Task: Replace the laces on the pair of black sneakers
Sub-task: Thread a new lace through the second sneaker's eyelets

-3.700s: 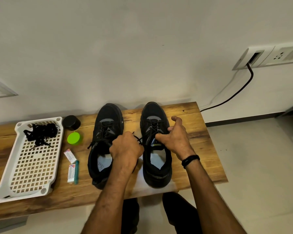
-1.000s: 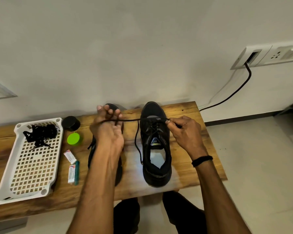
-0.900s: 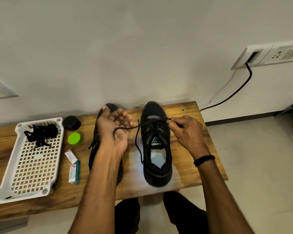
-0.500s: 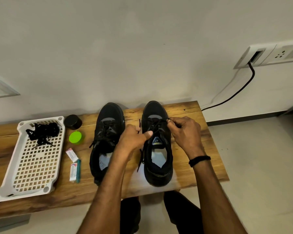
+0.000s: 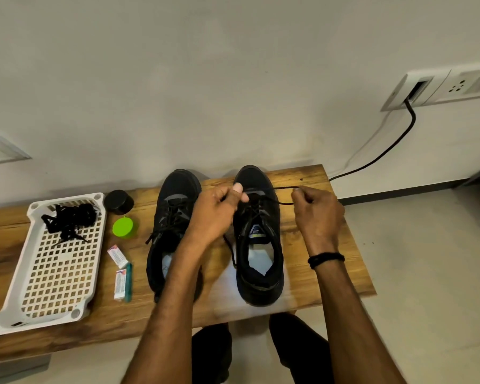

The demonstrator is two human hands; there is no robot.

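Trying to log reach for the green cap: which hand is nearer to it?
Left. The left hand is right of the green cap, just past the left sneaker. The right hand is farther right, beyond the right sneaker, pinching the lace.

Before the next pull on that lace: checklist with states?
1. Right hand pinches lace: ok.
2. Left hand grip at the eyelets: cannot tell, its fingers hide it.
3. Lace runs from right shoe to right hand without snags: ok.
4. Right shoe flat on bench: ok.
5. Spare laces ready in tray: ok.
6. Left shoe unlaced: not ok, laces in.
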